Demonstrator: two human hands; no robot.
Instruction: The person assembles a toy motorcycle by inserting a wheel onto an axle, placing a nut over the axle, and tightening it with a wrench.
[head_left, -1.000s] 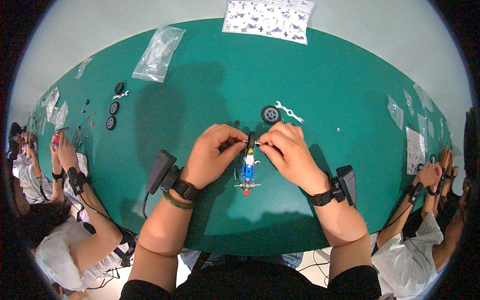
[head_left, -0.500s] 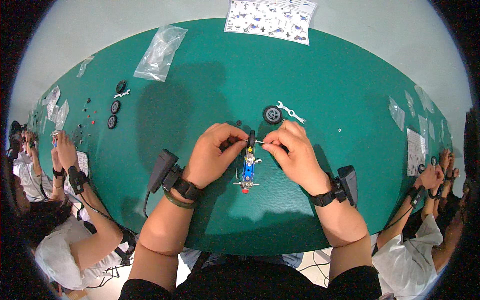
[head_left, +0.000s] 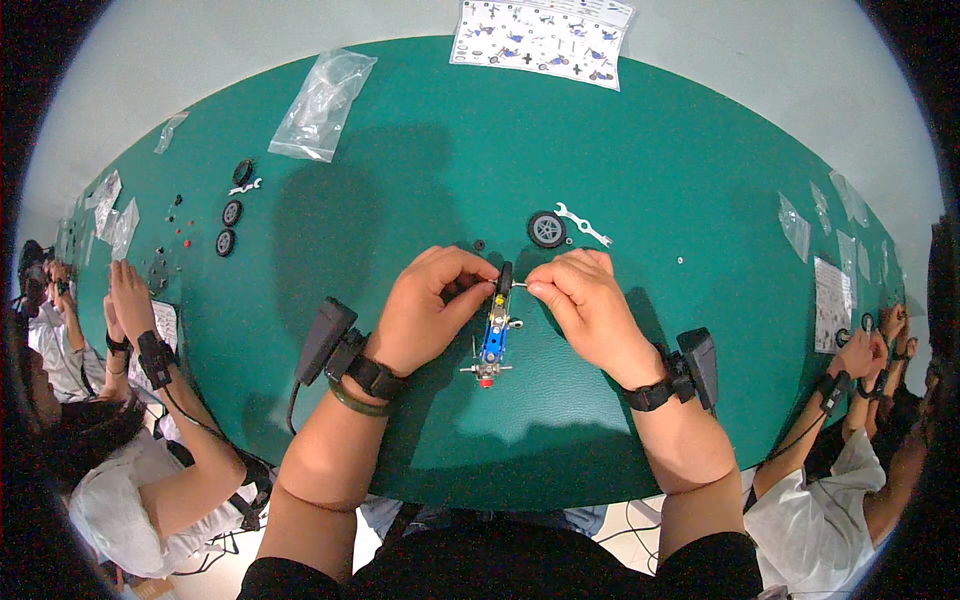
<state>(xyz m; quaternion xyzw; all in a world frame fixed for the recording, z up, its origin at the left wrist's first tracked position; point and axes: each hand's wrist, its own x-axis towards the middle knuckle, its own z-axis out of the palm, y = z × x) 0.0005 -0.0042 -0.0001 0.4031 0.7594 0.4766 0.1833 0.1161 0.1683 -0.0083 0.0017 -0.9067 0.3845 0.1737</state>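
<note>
A small model motorcycle [head_left: 494,340] in blue, yellow and silver metal lies in front of me, its black wheel [head_left: 505,276] at the far end and a red piece at the near end. My left hand [head_left: 432,298] is closed, thumb and fingertips pinching the left side of this wheel end. On the other side, my right hand [head_left: 580,300] pinches a thin metal rod [head_left: 518,285] that sticks out by the wheel. The exact parts under my fingertips are hidden. Just beyond my right hand lie a loose grey-spoked wheel [head_left: 546,230] and a white flat wrench [head_left: 584,225].
A small black part [head_left: 479,245] and a tiny nut [head_left: 680,260] lie on the green table [head_left: 420,200]. Farther off are a clear plastic bag [head_left: 322,105] and a picture instruction sheet [head_left: 540,42]. Other people work at both sides, with wheels [head_left: 232,212] and small parts on the left.
My right fingers have shifted slightly on the rod, curling closer together. The model's near end has swung a little to the left. My left hand stays nearly still.
</note>
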